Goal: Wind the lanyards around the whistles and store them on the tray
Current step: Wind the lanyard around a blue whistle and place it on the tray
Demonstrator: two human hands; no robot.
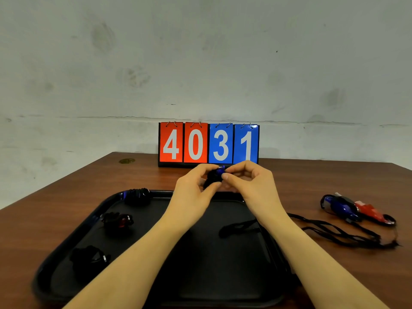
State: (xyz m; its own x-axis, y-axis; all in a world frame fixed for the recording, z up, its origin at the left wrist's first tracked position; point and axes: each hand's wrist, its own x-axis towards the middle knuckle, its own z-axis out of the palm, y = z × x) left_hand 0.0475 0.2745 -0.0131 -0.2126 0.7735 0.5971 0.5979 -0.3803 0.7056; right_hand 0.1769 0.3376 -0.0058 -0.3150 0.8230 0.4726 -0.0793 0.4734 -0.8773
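While we look down from the head camera, we see both hands raised at the centre of the frame, above the far edge of a black tray (225, 284). Our left hand (193, 186) curls its thumb and fingers round a blue whistle (218, 173) already bundled in black cord, and our right hand (249, 182) pinches the same bundle from the other side with thumb and forefinger, the remaining fingers curled in. A loose end of black lanyard (236, 228) lies on the tray floor below our right forearm.

Down the left side of the tray we count three wound bundles: one at the upper left corner against the rim (137, 196), a second with a red whistle showing (118, 220) lower down, and a third (89, 257) nearest the lower left of the frame. They lie apart from one another.

At the right of the frame, on the brown wooden table (66, 192) and well apart from the tray, a blue whistle (341, 207) and a red whistle (371, 211) lie touching side by side, their unwound black lanyards (341, 235) trailing toward the tray.

At the far edge of the table, just behind our hands, a flip scoreboard (208, 143) stands upright, showing 4 and 0 on red cards and 3 and 1 on blue, against a pale scuffed wall (200, 52).
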